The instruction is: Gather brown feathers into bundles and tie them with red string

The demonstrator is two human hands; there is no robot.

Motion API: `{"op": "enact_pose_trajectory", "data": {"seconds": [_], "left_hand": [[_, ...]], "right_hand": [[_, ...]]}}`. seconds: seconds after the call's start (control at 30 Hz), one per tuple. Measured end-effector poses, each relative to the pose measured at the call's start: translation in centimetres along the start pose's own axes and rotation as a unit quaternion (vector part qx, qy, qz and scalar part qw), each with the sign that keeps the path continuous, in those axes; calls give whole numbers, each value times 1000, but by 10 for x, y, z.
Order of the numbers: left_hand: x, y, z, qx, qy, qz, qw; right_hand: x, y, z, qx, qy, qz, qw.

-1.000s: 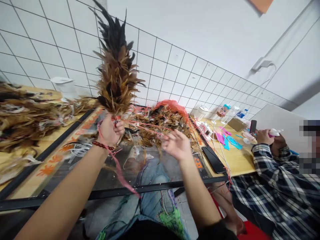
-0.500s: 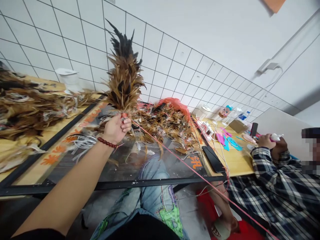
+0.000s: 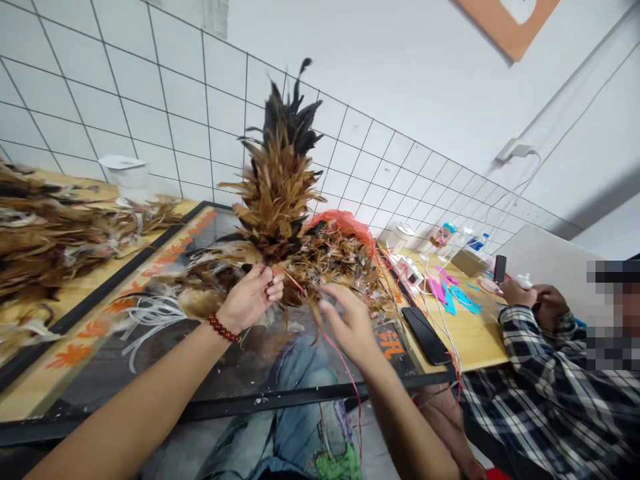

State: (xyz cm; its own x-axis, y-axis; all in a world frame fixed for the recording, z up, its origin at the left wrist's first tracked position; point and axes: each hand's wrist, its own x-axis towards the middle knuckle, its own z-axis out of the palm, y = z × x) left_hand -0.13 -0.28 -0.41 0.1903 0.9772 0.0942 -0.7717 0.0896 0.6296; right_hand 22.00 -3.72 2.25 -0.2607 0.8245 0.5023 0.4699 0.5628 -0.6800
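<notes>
My left hand [image 3: 254, 295], with a dark red bead bracelet [image 3: 223, 327] at the wrist, is closed around the base of an upright feather bundle [image 3: 280, 180]. The bundle is brown below and black at its tip. A pink string [image 3: 345, 363] runs from this base toward the right and hangs over the table's front edge. My right hand [image 3: 347, 320] is beside the string, thumb and forefinger apart and curved, above the loose brown feathers [image 3: 345, 257]. Whether its other fingers touch the string is hidden.
A second heap of feathers [image 3: 75, 233] covers the left side. White strips [image 3: 153, 320] lie near my left forearm. A black phone [image 3: 425, 335] sits at the right by several cables. Behind stands a wire grid [image 3: 185, 100]. A person in a plaid shirt [image 3: 540, 353] sits at the right.
My right hand has come into view beside the string. The string, taut before, now hangs slack. My left hand with the feather bundle is lower and further right in the picture; the view has shifted too.
</notes>
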Motion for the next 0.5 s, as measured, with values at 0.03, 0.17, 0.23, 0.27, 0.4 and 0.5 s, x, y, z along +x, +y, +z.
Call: {"op": "enact_pose_trajectory", "data": {"seconds": [0.03,0.17,0.23,0.27,0.4,0.5], "left_hand": [[0,0,-2,-3,-7,-3,1000],[4,7,-14,-1,1,5,1000],[8,10,-18,8,23,15,1000],[10,10,-19,17,35,19,999],[16,2,-15,79,82,36,993],[17,-5,-15,167,109,36,979]], "right_hand": [[24,4,29,22,8,-11,1000],[71,26,92,155,-101,108,977],[66,38,95,226,-93,169,955],[60,42,92,243,-73,177,951],[32,36,73,185,-27,107,976],[27,10,57,19,-78,53,995]]}}
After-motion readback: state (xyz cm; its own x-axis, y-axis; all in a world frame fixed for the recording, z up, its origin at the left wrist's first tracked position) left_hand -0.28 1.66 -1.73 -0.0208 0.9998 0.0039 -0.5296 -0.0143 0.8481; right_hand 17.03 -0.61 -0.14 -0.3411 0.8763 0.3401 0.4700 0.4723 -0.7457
